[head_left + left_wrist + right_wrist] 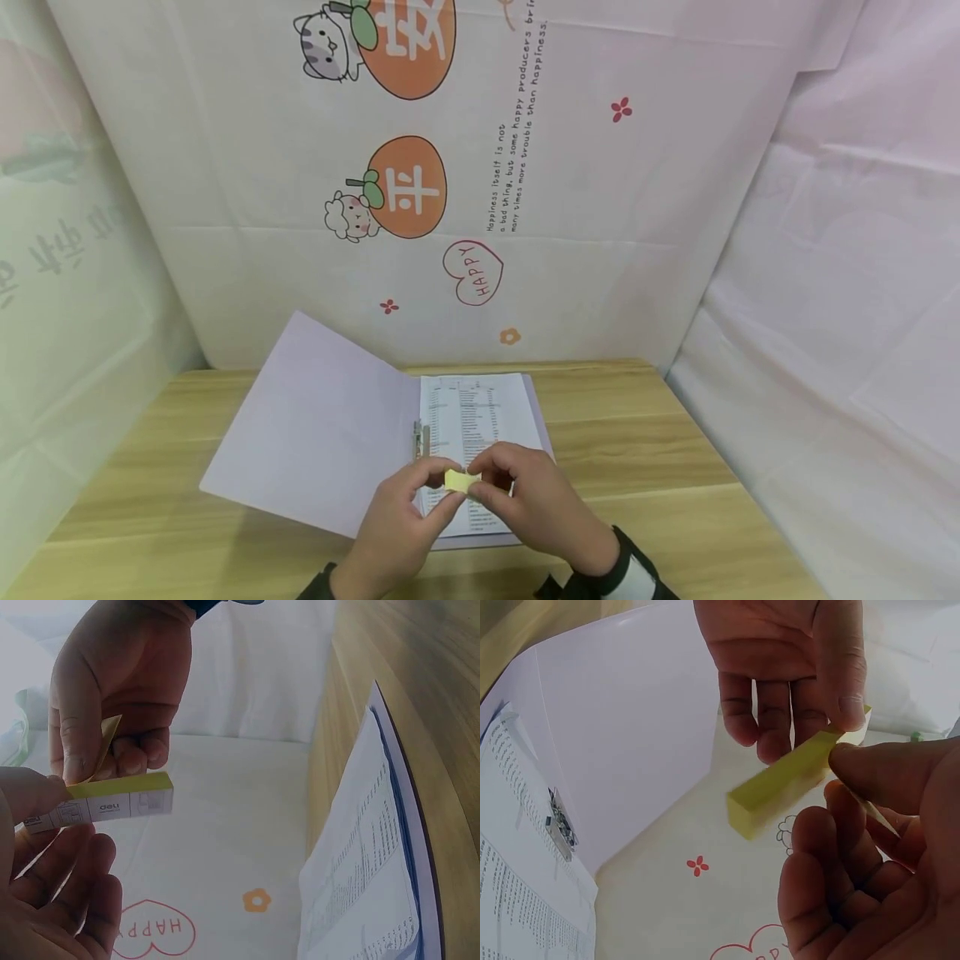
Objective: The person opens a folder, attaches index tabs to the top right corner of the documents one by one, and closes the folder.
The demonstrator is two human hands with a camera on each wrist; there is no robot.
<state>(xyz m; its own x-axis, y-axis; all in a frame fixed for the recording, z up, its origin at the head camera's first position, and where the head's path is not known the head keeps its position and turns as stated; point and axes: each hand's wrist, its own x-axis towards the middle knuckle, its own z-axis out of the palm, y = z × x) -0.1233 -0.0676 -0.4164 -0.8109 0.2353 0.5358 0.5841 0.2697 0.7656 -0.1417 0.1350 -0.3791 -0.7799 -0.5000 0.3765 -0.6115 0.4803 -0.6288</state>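
Both hands meet over the lower part of a printed page. My left hand (393, 521) pinches a small yellow sticky note pad (457, 481) between thumb and fingers; "deli" is printed on its pale underside in the left wrist view. At the pad's other end, my right hand (536, 507) pinches a thin yellow slip (107, 744) that stands up from the pad. Whether the slip is still joined to the pad cannot be told. Below them lies an open lilac folder (322, 442) with printed sheets (483, 408) in its right side.
A metal clip (417, 437) sits by the folder's spine. The folder's cover leans open to the left above the wooden table (637, 467). White printed cloth (585, 275) hangs behind the table, with more cloth at both sides.
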